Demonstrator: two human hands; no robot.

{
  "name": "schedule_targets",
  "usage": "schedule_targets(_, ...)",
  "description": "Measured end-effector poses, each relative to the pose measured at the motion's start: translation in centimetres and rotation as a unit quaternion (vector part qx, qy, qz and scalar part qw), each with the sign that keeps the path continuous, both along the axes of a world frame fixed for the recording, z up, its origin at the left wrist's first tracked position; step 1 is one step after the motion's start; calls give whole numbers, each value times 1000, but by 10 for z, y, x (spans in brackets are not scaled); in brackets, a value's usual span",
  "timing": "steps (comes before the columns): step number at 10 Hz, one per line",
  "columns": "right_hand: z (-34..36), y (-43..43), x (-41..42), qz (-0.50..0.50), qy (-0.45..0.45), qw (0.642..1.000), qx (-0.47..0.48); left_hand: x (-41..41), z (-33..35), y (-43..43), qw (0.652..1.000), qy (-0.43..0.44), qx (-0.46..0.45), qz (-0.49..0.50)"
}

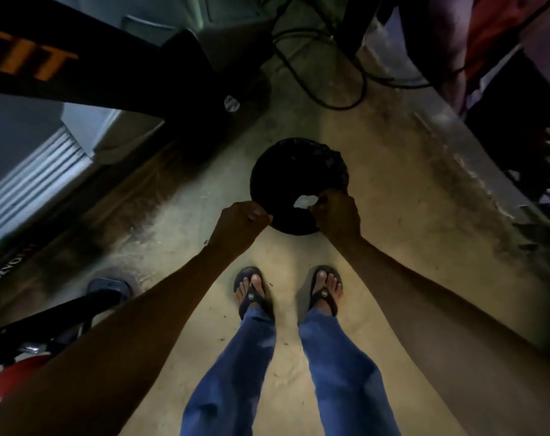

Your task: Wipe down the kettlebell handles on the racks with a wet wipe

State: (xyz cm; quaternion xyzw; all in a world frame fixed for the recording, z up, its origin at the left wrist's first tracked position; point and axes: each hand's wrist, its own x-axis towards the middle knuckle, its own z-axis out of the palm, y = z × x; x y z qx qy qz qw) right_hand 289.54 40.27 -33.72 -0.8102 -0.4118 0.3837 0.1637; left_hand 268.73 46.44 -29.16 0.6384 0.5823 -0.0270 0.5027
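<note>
Pinching white wet wipe point(305, 202) in right hand point(337, 215) fingers, above mouth of black bin point(295, 171) on floor point(393, 247). Curling left hand point(240, 222) fingers at bin's near rim; cannot tell whether gripping it.

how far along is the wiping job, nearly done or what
Done: cannot confirm; no kettlebells or racks are in view. In hand: the right hand pinches a white wipe over the black-lined bin on the floor, while the left hand seems to hold the bin's rim. That looks like throwing the wipe away, so probably a late step. Left: letting the wipe drop in.
</note>
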Motion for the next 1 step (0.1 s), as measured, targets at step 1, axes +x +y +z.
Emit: schedule_targets(1,-9,0,-3,16,-6,999,-49,0,-7,8,1000,8,-14,23)
